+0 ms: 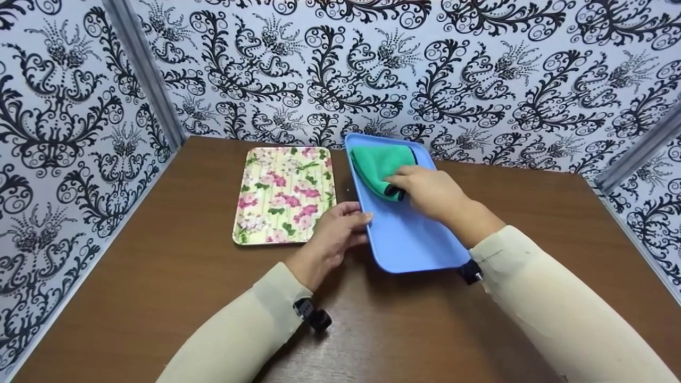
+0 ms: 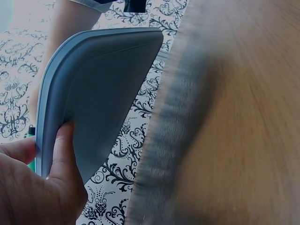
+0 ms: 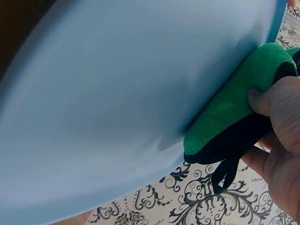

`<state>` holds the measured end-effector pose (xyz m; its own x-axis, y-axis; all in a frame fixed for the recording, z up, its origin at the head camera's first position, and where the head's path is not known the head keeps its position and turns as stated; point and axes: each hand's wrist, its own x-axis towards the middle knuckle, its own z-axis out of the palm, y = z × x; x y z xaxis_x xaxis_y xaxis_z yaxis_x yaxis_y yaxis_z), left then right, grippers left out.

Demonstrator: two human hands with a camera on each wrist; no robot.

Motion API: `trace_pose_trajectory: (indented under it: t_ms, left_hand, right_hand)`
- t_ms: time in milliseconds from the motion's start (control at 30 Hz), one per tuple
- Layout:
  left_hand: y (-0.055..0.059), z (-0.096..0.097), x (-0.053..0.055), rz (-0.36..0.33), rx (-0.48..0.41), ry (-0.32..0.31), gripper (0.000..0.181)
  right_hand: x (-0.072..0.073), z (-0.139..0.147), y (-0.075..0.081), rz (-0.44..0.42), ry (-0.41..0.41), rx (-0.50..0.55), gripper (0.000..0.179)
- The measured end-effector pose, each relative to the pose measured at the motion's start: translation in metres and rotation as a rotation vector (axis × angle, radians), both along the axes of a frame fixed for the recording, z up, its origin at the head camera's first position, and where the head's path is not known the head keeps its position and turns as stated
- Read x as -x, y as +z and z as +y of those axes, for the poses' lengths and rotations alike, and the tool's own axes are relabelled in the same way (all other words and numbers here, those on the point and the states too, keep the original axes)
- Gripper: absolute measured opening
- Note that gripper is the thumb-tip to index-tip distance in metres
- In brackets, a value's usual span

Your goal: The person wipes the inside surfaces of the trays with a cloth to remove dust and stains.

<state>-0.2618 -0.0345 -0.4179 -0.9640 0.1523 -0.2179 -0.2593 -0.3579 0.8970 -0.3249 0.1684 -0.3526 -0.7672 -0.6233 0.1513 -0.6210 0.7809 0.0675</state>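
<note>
A blue tray [image 1: 420, 239] is held tilted above the table, its left edge gripped by my left hand [image 1: 340, 231]. In the left wrist view the thumb and fingers of that hand [image 2: 51, 183] pinch the tray's rim, and the tray's underside [image 2: 103, 93] shows. My right hand [image 1: 428, 191] holds a folded green cloth [image 1: 378, 162] against the upper part of the tray's inner face. The right wrist view shows the thumb on the green cloth [image 3: 229, 108], which has a black border and a black hanging loop [image 3: 226, 174].
A floral tray [image 1: 287, 197] with pink flowers lies flat on the brown wooden table [image 1: 197, 287], left of the blue tray. Behind the table stands a wall [image 1: 372, 69] with a black scroll pattern. Patterned panels also flank both sides.
</note>
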Motion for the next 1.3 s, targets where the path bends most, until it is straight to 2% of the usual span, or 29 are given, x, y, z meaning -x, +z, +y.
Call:
trace_pose_trajectory:
  t_ms: [300,633,1100,1300]
  left_hand:
    - [-0.001,-0.001,0.0,0.022,-0.008,0.004,0.031]
    - [0.0,0.0,-0.002,0.015,0.015,-0.001,0.03]
    - [0.0,-0.001,-0.001,0.01,0.016,-0.004,0.032]
    - [0.0,-0.001,0.0,0.007,0.026,-0.003,0.034]
  right_hand:
    - [0.008,0.016,-0.004,0.017,-0.037,0.006,0.041]
    - [0.022,0.038,-0.017,-0.015,-0.133,0.016,0.046]
    - [0.011,0.026,-0.014,-0.005,-0.143,0.009,0.042]
    - [0.007,0.019,-0.013,0.019,-0.129,0.028,0.028]
